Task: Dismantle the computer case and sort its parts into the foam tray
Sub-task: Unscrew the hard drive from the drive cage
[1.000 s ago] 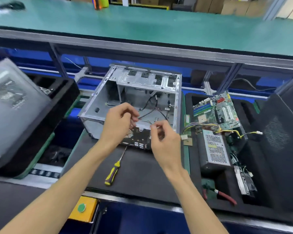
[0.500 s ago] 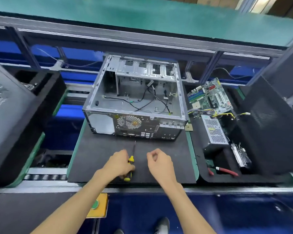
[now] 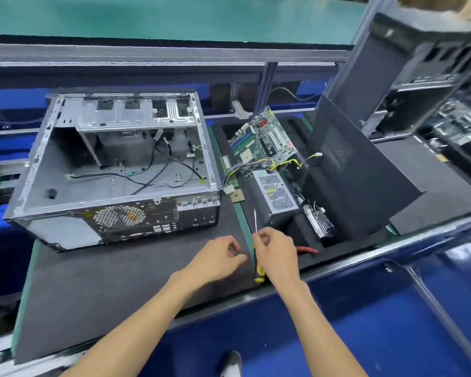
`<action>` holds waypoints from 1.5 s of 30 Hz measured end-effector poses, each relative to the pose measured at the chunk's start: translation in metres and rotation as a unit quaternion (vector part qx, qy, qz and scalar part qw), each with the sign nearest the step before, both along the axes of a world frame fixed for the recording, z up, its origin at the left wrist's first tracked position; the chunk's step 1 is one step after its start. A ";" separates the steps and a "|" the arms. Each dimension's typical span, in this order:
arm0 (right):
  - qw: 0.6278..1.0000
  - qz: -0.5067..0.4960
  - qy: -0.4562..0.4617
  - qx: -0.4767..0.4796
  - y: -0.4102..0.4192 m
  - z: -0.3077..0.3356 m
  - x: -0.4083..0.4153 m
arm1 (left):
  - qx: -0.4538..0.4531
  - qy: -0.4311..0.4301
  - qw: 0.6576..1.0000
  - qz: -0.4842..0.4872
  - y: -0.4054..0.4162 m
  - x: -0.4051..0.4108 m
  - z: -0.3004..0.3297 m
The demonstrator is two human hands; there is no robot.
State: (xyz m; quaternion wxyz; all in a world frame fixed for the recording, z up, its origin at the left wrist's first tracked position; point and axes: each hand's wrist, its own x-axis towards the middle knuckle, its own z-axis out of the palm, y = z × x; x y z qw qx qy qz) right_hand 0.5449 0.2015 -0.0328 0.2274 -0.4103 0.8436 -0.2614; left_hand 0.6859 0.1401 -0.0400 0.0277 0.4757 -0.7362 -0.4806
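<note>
The open metal computer case (image 3: 136, 216) lies on a black foam mat (image 3: 106, 281), with only loose black cables (image 3: 158, 175) inside. To its right, the foam tray (image 3: 337, 251) holds a green motherboard (image 3: 264, 137), a power supply (image 3: 278, 191), a drive (image 3: 318, 221) and a leaning dark side panel (image 3: 359, 170). My right hand (image 3: 276, 251) pinches a yellow-handled screwdriver (image 3: 259, 273) upright at the mat's right edge. Just left of it, my left hand (image 3: 218, 259) is loosely curled and holds nothing.
Red-handled pliers (image 3: 307, 250) lie in the tray just right of my right hand. Another dismantled case (image 3: 433, 63) stands at the far right. A green belt (image 3: 174, 14) runs behind a metal rail. A blue floor and my shoe (image 3: 231, 363) are below.
Both hands left the case and came back to the mat's front edge. The left hand picked up the screwdriver, which now sits in the right hand. My view swung right.
</note>
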 end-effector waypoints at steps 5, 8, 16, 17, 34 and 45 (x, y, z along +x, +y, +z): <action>0.997 0.043 0.054 0.027 -0.028 -0.010 -0.012 | 0.017 -0.025 0.999 0.013 -0.017 -0.006 -0.005; 0.994 0.070 0.059 0.064 -0.041 -0.020 -0.014 | 0.031 -0.032 0.999 0.026 -0.024 -0.006 -0.009; 0.984 0.104 0.102 0.097 -0.048 -0.029 -0.020 | 0.039 -0.033 0.998 0.041 -0.035 -0.011 0.006; 0.981 0.113 0.118 0.104 -0.050 -0.026 -0.021 | 0.036 -0.031 0.998 0.039 -0.037 -0.013 0.013; 0.993 0.111 -0.036 -0.019 -0.216 0.078 0.036 | -0.360 -0.222 0.810 0.408 -0.193 0.203 0.119; 0.996 0.080 -0.004 0.038 -0.247 0.064 0.058 | -0.204 -0.237 0.878 0.362 -0.257 0.248 0.084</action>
